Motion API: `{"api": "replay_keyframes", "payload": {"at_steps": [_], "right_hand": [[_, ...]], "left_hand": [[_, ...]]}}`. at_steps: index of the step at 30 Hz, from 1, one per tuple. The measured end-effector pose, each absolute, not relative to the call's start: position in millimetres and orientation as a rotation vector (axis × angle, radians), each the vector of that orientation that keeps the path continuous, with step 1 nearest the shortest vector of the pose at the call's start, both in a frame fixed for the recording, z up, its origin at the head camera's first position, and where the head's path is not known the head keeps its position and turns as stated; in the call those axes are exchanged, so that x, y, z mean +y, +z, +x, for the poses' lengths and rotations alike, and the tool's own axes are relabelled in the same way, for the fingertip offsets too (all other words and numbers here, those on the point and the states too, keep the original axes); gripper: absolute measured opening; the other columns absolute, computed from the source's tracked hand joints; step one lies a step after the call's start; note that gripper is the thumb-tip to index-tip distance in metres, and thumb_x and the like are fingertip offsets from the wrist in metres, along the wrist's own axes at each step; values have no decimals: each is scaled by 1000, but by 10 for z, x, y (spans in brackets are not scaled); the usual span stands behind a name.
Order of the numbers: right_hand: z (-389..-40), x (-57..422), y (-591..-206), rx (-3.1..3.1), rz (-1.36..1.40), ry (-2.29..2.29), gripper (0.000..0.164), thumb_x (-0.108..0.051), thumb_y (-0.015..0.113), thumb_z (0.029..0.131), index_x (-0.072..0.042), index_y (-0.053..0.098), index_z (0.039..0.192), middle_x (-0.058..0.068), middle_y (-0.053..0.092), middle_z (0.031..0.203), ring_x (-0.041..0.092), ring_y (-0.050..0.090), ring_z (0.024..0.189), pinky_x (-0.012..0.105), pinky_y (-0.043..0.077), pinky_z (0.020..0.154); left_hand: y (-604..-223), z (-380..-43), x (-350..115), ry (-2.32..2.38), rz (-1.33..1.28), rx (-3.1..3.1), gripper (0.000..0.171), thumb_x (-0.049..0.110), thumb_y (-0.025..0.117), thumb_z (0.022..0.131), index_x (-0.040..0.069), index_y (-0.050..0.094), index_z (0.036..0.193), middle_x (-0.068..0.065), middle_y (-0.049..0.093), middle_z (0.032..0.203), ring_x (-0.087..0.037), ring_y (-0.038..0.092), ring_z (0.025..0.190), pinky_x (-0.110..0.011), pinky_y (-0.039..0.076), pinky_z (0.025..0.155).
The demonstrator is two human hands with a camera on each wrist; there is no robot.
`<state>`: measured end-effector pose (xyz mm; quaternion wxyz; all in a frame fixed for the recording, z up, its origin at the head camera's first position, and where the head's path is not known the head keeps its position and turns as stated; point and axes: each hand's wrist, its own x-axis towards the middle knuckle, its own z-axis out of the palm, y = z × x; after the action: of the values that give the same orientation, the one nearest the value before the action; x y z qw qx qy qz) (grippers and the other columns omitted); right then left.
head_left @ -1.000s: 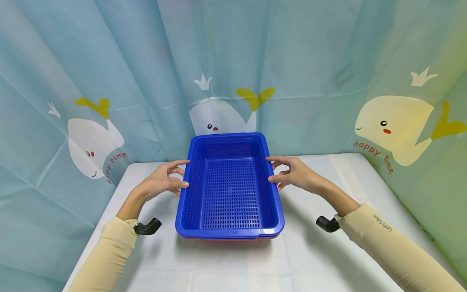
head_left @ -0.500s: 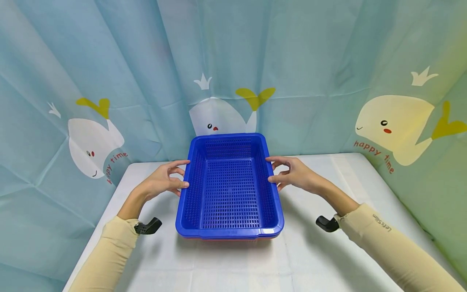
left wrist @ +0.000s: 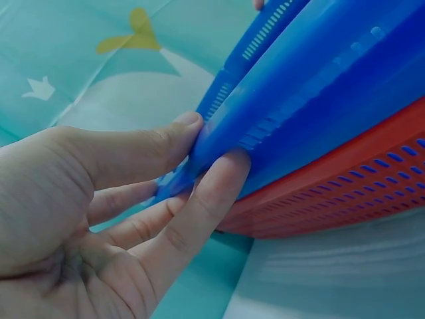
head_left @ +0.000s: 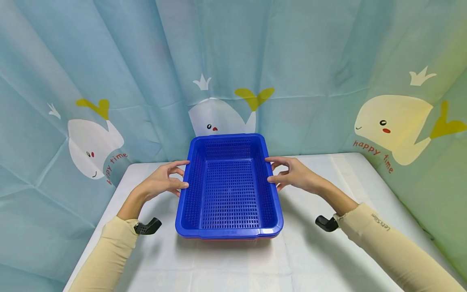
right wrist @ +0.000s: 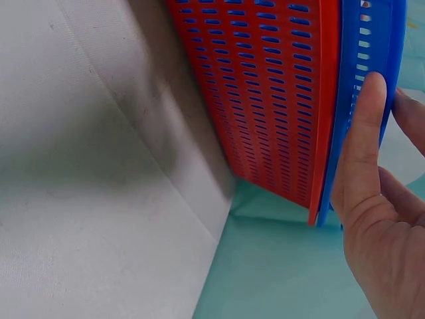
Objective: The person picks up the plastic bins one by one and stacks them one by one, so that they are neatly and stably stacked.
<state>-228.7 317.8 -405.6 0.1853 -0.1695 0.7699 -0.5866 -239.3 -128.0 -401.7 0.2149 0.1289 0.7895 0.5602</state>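
Observation:
A rectangular blue plastic basket [head_left: 230,232] with a slotted floor and walls is nested over a red basket [right wrist: 259,100], of which the head view shows only a thin strip at the front. At the left long side, my left hand [head_left: 164,180] pinches the blue rim, thumb on top and fingers curled beneath, as the left wrist view shows of the blue basket [left wrist: 279,86] above the red basket [left wrist: 332,176]. Opposite, my right hand [head_left: 297,176] grips the other long side in the same way. Most of the red basket is hidden from above.
Under the baskets spreads a white-covered table [head_left: 233,267]. A pale blue curtain [head_left: 310,52] with printed whales hangs right behind its far edge and along both sides. Black wrist cameras [head_left: 147,226] sit at both sleeve cuffs.

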Motion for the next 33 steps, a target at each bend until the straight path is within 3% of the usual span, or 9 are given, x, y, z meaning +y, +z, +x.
{"api": "replay_keyframes", "payload": {"at_steps": [10,17,22,33], "right_hand": [[-2280,3185,-4063,2221,-504,-1618,71,-4,77,91,1,42,153,27,48,121,27,73,83,53,62,74],[-2208,3235,-4027,2413,-543,-1503,70,-16,77,94,-6,43,154,27,51,130,30,70,81,49,62,64],[-2145,3353,-3976,2504,-534,-1497,71,-23,77,95,-15,42,156,22,51,138,26,72,79,44,62,65],[-1969,3658,-3924,2581,-513,-1535,72,-23,75,96,-20,39,158,16,48,143,21,73,81,41,62,70]], "left_hand": [[-3981,-2385,-1286,1515,396,2193,85,7,80,90,7,32,160,-23,50,120,-28,73,83,-48,63,74],[-3971,-2317,-1319,1443,432,2247,92,15,83,89,16,25,162,-24,47,129,-32,74,89,-55,62,73],[-3986,-2232,-1425,1428,482,2285,95,22,82,91,24,21,163,-26,45,137,-32,73,95,-52,62,75],[-4116,-2032,-1828,1534,509,2315,90,14,75,96,30,19,163,-23,45,142,-30,71,101,-49,62,82]]}}
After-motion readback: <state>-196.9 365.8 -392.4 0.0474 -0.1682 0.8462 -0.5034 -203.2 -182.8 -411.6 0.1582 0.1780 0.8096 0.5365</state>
